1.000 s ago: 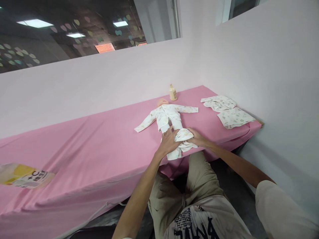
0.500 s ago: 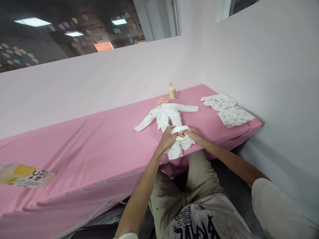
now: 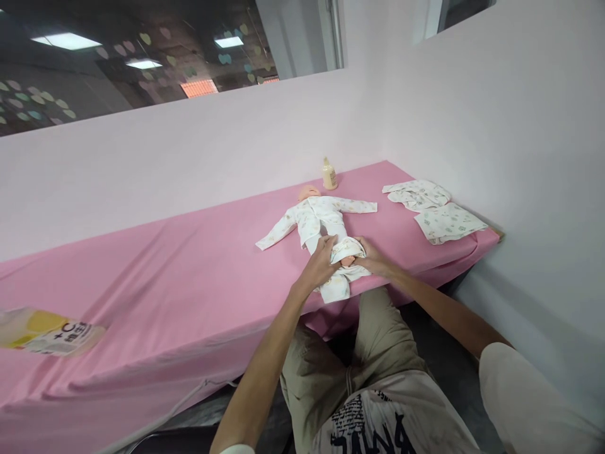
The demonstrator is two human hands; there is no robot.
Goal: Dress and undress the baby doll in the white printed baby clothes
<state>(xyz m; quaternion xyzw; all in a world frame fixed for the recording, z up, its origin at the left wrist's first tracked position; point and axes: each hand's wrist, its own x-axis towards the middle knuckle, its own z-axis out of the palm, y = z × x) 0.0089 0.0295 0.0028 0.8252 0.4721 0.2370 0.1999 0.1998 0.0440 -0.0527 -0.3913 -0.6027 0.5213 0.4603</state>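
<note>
A baby doll (image 3: pixel 309 192) lies on its back, its feet toward me, wearing a white printed long-sleeved top (image 3: pixel 316 217) with both sleeves spread out. White baby pants (image 3: pixel 334 289) are bunched around its lower legs near the table's front edge. My left hand (image 3: pixel 323 261) grips the gathered cloth from the left, and my right hand (image 3: pixel 373 257) grips it from the right. Between the hands the doll's foot (image 3: pixel 348 260) shows through the opening of the bunched leg. One pant leg hangs flat toward the front edge. Some fingertips are hidden in the folds.
A pink sheet (image 3: pixel 198 284) covers the table. Behind the doll's head stands a pump bottle (image 3: pixel 329 174). Folded printed baby clothes (image 3: pixel 449 222) lie at the right end, by the wall. At the far left is a large bottle with a yellow label (image 3: pixel 51 331).
The bunched pant leg has opened wider, and more of the doll's foot now shows through it. My hands have shifted slightly around the cloth.
</note>
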